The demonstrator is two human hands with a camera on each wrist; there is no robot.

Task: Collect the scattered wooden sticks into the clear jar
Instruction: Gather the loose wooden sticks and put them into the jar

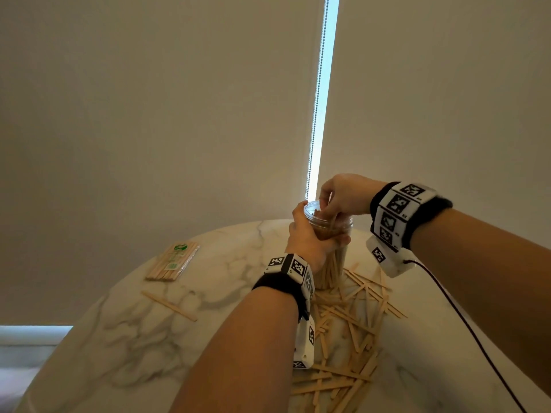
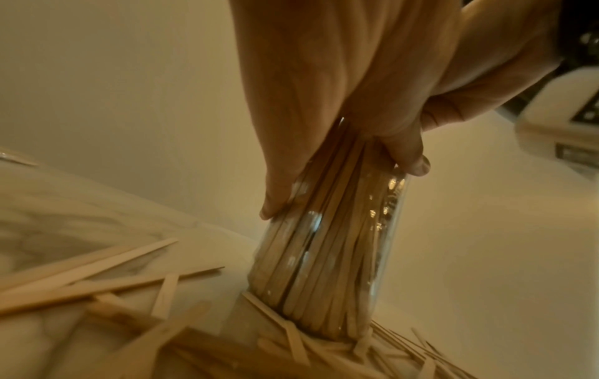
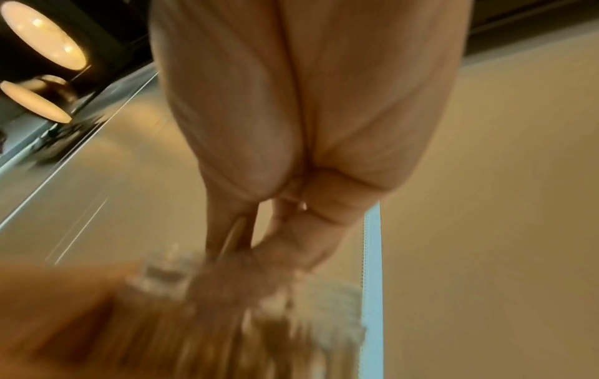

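The clear jar stands upright on the marble table, packed with upright wooden sticks. My left hand grips its upper part, fingers and thumb wrapped round the wall. My right hand hovers over the jar's mouth with its fingertips dipped inside, pinching a wooden stick. The jar's rim is blurred in the right wrist view. Several loose sticks lie crisscrossed on the table around and in front of the jar's base.
A wrapped packet of sticks lies at the table's far left. Two loose sticks lie end to end nearer me on the left. A dark cable runs from my right wristband across the table's right side. A blind hangs behind.
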